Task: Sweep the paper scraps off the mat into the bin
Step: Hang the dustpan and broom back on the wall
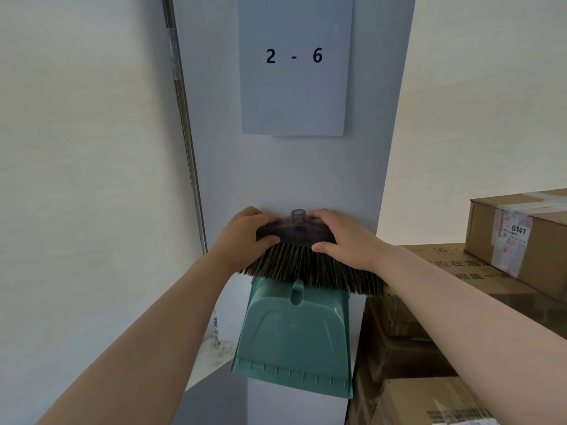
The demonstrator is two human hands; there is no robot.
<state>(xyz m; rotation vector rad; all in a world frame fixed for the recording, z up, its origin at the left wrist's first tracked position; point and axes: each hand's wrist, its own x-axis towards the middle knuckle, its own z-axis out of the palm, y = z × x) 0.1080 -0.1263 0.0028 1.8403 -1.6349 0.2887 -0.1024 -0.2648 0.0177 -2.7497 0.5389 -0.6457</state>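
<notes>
A broom head [296,234] with a dark translucent top and brown bristles is held up against a white wall column. My left hand [245,231] grips its left end and my right hand [340,237] grips its right end. Directly below the bristles a green dustpan [294,335] stands upright against the column, its lip pointing down. No mat, paper scraps or bin appear in the head view.
A white sheet marked "2 - 6" [294,65] hangs on the column above. Stacked cardboard boxes [460,302] fill the right side, close to the dustpan. A thin metal rod [184,118] runs down the wall at the left.
</notes>
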